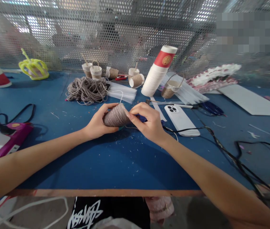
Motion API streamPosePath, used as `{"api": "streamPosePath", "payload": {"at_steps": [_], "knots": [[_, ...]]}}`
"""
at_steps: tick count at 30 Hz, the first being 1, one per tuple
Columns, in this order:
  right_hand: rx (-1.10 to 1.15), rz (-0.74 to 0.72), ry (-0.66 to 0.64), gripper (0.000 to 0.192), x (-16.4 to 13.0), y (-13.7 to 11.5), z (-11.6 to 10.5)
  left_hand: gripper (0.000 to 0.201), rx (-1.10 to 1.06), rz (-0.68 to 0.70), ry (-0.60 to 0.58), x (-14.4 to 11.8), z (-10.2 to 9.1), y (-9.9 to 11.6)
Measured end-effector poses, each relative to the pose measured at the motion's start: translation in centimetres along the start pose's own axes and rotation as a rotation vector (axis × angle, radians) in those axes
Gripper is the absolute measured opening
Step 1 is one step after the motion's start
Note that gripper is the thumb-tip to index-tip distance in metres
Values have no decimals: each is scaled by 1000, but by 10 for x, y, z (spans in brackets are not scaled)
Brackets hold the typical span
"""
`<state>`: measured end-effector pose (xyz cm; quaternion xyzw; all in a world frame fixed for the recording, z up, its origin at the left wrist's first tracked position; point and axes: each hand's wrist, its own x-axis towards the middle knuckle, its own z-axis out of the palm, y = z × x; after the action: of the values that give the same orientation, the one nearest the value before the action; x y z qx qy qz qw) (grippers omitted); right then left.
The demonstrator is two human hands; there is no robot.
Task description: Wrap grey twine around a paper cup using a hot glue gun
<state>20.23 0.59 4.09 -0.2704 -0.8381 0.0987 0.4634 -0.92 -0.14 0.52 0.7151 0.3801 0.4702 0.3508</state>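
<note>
Over the blue table [116,165], the left hand [98,124] fingers grip a grey twine-wrapped paper cup [116,116] on its side while the right hand [149,122] fingers pinch its rim end, where a loosened pinch could probably let the coils slacken and unwind.

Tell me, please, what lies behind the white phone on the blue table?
Behind the white phone stand a leaning stack of paper cups and a small cup with a handle, on clear plastic strips. What lies under those strips is hidden.
</note>
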Motion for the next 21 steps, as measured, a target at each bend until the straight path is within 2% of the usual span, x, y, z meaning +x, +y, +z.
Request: {"api": "streamPosePath", "payload": {"at_steps": [9, 21], "knots": [[32, 49, 11, 22, 2, 0, -1, 71, 157, 104, 6, -1, -1, -2], [55, 3, 32, 18, 1, -1, 2, 70, 283, 244, 71, -3, 2, -1]]}}
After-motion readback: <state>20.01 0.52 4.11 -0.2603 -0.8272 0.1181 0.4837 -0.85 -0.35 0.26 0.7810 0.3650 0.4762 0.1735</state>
